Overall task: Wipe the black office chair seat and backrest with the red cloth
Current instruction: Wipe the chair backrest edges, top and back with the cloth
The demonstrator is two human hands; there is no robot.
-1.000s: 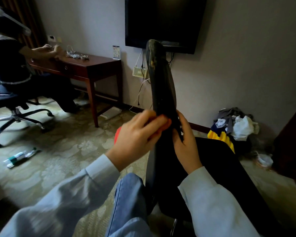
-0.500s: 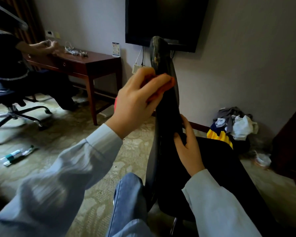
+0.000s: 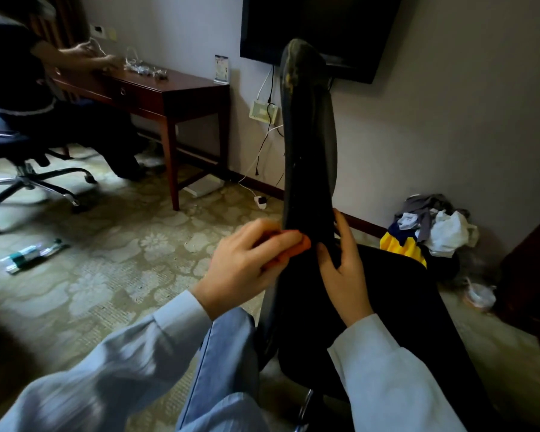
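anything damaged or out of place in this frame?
Backrest top edge is worn, with yellowish patches where the black cover looks peeled. A bottle lies on the carpet at left, and a heap of clothes sits on the floor by the wall.

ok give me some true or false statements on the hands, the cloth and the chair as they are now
1. The left hand holds the red cloth against the backrest. True.
2. The right hand hangs free, away from the chair. False: it rests against the lower backrest.
3. The cloth sits at the very top of the backrest. False: it is low down, near the seat.
4. A pile of clothes lies on the floor by the wall. True.
5. The television on the wall shows a bright picture. False: its screen is dark.
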